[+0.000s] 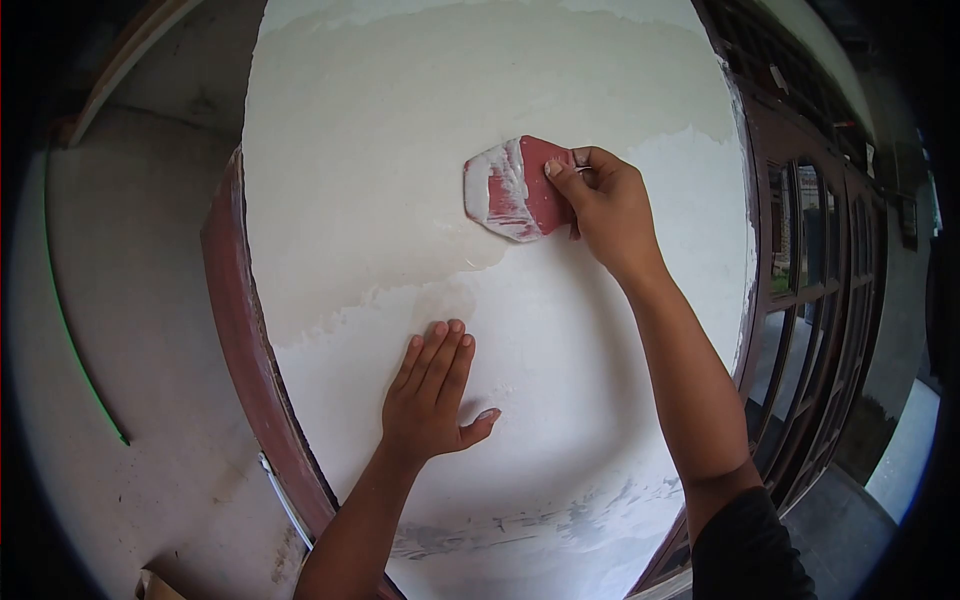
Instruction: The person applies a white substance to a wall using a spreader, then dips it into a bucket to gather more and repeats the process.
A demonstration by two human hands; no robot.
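Observation:
My right hand [612, 205] grips a red, many-sided putty spreader [508, 190] by its right end, thumb on the near face. White putty covers the spreader's left part in streaks. It is held up against the pale wall panel [360, 130], overlapping the border between a greyish area above and a whiter area below. Lower and to the left, my left hand [430, 400] lies flat toward the panel, fingers stretched upward and thumb out to the side, holding nothing. A faint damp-looking patch shows just above its fingertips.
Dark brown frames with glass panes [795, 230] stand along the right. A reddish-brown wooden edge [240, 310] borders the panel's left side. Farther left, a thin green line [75, 350] runs down a greyish surface. Dark smears [540, 520] mark the panel's lower part.

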